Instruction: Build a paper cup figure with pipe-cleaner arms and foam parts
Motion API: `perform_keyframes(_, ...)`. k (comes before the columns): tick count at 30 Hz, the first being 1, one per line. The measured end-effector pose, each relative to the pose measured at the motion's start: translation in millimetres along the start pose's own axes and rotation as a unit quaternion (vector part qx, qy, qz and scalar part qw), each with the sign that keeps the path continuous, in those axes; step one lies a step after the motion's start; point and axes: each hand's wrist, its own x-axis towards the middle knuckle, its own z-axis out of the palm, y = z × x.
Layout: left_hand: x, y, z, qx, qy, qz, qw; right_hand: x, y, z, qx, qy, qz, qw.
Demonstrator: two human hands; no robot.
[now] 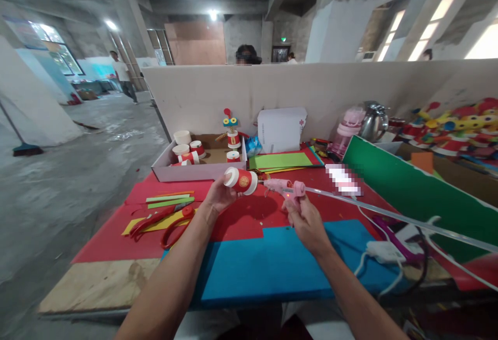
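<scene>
Forearms [175,272] cropped; left grip [221,196] clasps cup [241,181], right grip [307,221] glue gun [283,187]; nozzle [262,181] contact unclear.

My head camera looks forward and down from behind the right hand [307,221]. The worktop [101,282] is near.

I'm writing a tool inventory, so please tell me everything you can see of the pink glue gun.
The pink, plastic-looking glue gun is pistol-shaped, with a small orange light glowing on its side. The right hand grips its handle, holding it above the red table covering. Its nozzle points left, toward one end of the red-and-white paper cup in the left hand; whether they touch is unclear. A long, clear, rod-like glue stick runs from its rear to the picture's right edge.
</scene>
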Motion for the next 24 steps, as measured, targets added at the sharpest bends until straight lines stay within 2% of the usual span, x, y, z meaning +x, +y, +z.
perform_keyframes(13, 0.7, 0.2, -2.3, 0.021, -0.017, -0.003, 1.000, 0.0, -0.4, -0.1, -0.002, -0.005, 0.005, 1.000)
perform_keyframes(24, 0.8, -0.2, -1.7, 0.012, -0.010, 0.001, 1.000, -1.4, 0.2, 1.3, 0.003, -0.020, 0.006, 1.000)
